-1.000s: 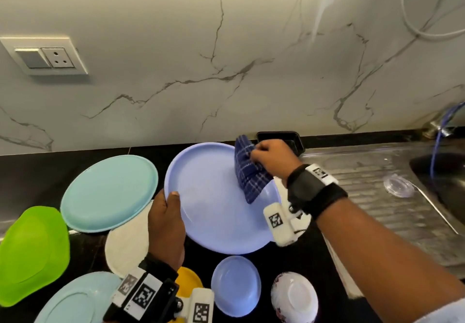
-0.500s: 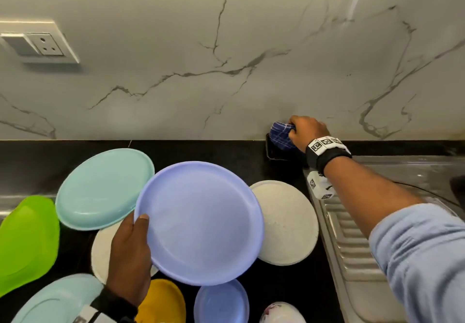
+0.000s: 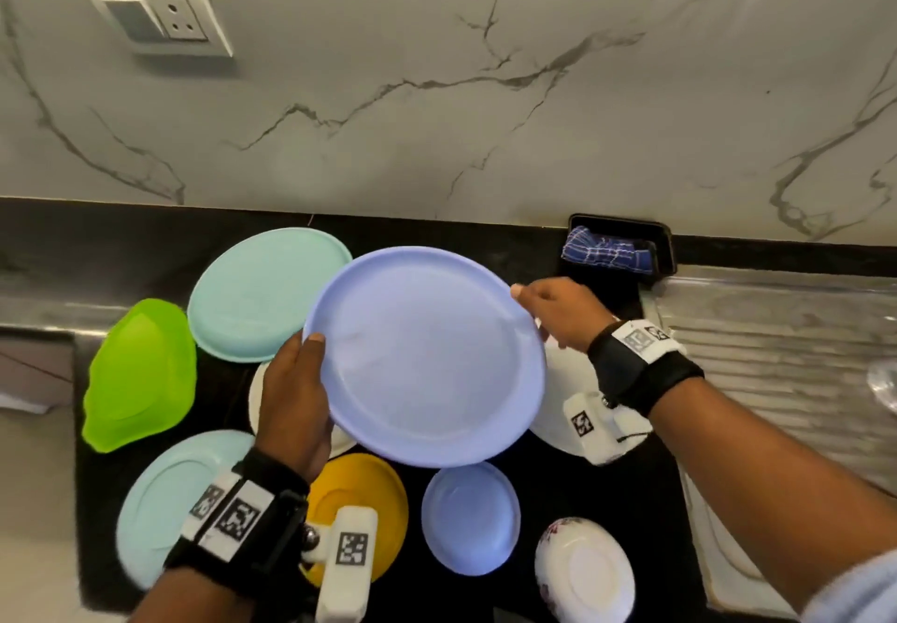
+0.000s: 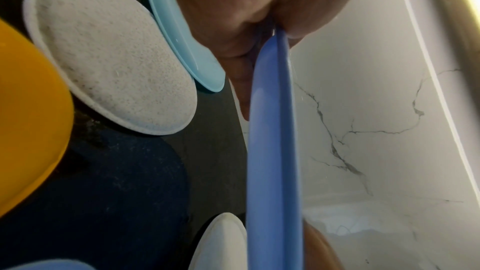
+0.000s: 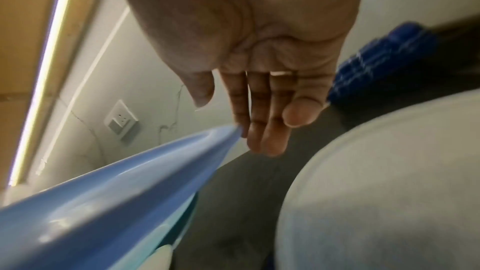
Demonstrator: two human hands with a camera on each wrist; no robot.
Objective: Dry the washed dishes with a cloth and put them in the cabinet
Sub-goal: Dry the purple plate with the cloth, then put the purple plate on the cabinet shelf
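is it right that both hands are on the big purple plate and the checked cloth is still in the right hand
Not quite. Both hands, left hand and right hand, are at the purple plate, but the checked cloth lies in the black tray by the wall, as the head view shows.

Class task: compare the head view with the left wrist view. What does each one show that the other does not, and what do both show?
Only the head view shows the checked cloth lying in its black tray, the green dish, the wall socket and the right hand at the plate's far rim.

Only the left wrist view shows the plate edge-on, with the fingers beneath it.

Both show the large lilac plate, the left hand gripping it, and the yellow dish.
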